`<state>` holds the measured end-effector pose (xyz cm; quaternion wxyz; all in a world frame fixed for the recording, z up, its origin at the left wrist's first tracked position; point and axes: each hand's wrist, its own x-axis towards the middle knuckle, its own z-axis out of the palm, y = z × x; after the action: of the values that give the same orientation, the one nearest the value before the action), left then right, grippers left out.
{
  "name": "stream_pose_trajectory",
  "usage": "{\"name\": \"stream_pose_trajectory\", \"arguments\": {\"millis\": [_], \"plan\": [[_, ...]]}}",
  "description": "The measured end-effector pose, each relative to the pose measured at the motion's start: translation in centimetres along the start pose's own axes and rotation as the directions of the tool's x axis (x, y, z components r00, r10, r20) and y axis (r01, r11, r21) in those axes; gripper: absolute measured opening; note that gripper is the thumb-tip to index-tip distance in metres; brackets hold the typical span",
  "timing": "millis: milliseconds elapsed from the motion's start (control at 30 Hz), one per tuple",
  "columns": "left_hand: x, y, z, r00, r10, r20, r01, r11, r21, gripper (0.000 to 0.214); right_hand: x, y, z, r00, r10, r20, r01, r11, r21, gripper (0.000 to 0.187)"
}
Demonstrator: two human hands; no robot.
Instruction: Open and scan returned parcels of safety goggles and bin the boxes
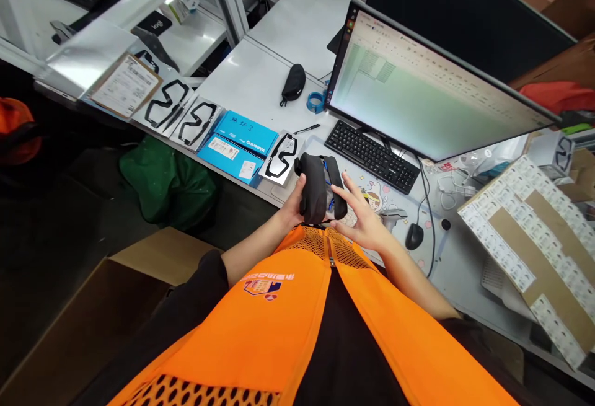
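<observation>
A black zip case (314,190) is held upright in front of my orange vest, partly unzipped. Through its gap show some blue bits and what looks like clear plastic; the contents are mostly hidden. My left hand (294,203) grips the case's left side, the thumb against its edge. On the other side, my right hand (361,217) has its fingers at the opening and the right half of the case. Just left of the case lies a white box with a black goggles picture (281,157). Beside that are blue boxes (239,145) near the desk's front edge.
More goggles boxes (198,122) and a label sheet (126,85) line the edge leftward. Farther back lie a small black pouch (294,83), blue tape (316,102) and a pen (307,128). A keyboard (372,155), monitor (432,83), mouse (414,236) and carton (534,257) stand right.
</observation>
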<state>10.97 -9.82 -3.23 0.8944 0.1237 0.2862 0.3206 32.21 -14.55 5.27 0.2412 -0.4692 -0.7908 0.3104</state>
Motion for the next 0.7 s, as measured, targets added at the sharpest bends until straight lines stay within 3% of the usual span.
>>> {"name": "stream_pose_trajectory", "arguments": {"millis": [200,300,433,600,700], "plan": [[1.2,-0.7,0.1,0.999,-0.043,0.009,0.044,0.987,-0.154,0.078,0.4,-0.6,1.9,0.968,0.175,-0.181,-0.164,0.984,0.074,0.064],[1.6,-0.9,-0.1,1.0,0.004,-0.025,-0.009,0.981,-0.194,0.072,0.5,-1.0,2.1,0.966,0.204,-0.162,-0.188,0.976,0.109,0.065],[1.5,-0.9,-0.1,0.998,0.033,-0.056,-0.045,0.974,-0.222,0.067,0.2,-1.1,2.2,0.985,0.141,-0.103,-0.131,0.987,0.097,0.072],[1.5,-1.1,0.4,0.999,0.048,-0.021,-0.052,0.971,-0.234,0.067,-0.1,-1.2,2.0,0.992,0.116,-0.058,-0.109,0.987,0.12,0.086],[1.9,-0.6,0.4,0.989,0.139,-0.051,-0.146,0.97,-0.195,0.07,-0.4,-0.7,1.6,0.993,0.119,-0.001,-0.116,0.97,0.212,0.09]]}}
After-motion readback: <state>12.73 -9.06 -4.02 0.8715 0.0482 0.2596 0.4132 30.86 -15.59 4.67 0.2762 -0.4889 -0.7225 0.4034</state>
